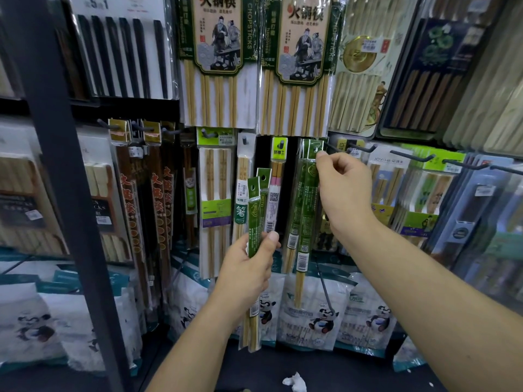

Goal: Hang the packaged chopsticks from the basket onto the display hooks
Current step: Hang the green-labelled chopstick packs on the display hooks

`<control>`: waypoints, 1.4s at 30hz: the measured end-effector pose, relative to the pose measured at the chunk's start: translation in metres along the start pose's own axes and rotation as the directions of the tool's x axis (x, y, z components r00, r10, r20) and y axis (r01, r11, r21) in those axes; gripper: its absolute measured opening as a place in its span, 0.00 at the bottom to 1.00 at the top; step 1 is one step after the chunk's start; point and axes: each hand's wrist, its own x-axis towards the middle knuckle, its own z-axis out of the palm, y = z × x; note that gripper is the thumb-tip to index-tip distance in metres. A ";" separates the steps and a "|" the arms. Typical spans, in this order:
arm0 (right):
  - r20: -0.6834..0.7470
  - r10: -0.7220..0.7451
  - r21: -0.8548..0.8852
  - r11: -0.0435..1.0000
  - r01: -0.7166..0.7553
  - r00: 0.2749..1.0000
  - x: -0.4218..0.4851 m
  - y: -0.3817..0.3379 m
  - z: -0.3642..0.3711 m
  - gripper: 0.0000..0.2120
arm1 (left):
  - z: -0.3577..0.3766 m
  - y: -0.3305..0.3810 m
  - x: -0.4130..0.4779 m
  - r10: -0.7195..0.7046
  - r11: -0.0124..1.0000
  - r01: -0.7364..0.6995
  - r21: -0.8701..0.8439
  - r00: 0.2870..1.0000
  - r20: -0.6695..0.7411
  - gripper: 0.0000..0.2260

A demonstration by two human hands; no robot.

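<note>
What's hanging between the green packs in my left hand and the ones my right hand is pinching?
Head view: one hanging pink-banded pack with a white QR label, between the left-hand packs and the right-hand packs.

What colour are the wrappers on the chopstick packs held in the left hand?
Green, on the chopstick packs in the left hand; head view.

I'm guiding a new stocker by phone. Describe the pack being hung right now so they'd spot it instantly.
Start at the two large green-bordered packs at top centre. Below the right one hang slim green-sleeved packs; the front pack is it. Only its top tab is pinched by the right hand, unlike the lookalikes gripped in the left hand.
</note>
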 end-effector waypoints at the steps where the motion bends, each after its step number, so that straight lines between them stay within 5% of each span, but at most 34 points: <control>1: -0.001 0.002 -0.003 1.000 -0.002 1.000 0.000 0.000 0.000 0.20 | 0.000 0.000 0.000 0.001 1.000 -0.001 0.001 1.000 0.000 0.27; 32: -0.002 -0.010 -0.045 0.999 0.009 1.000 0.006 0.004 0.002 0.19 | 0.001 0.003 -0.005 0.002 1.000 -0.003 0.019 1.000 0.029 0.24; 38: -0.003 0.017 -0.094 0.995 -0.017 1.000 0.015 0.010 0.006 0.18 | 0.002 0.004 -0.006 0.009 1.000 -0.010 0.009 0.999 0.052 0.32; 42: -0.023 0.072 -0.128 0.989 -0.075 0.997 0.017 0.012 0.007 0.21 | 0.002 0.004 -0.002 0.014 0.984 0.005 -0.176 0.994 0.104 0.21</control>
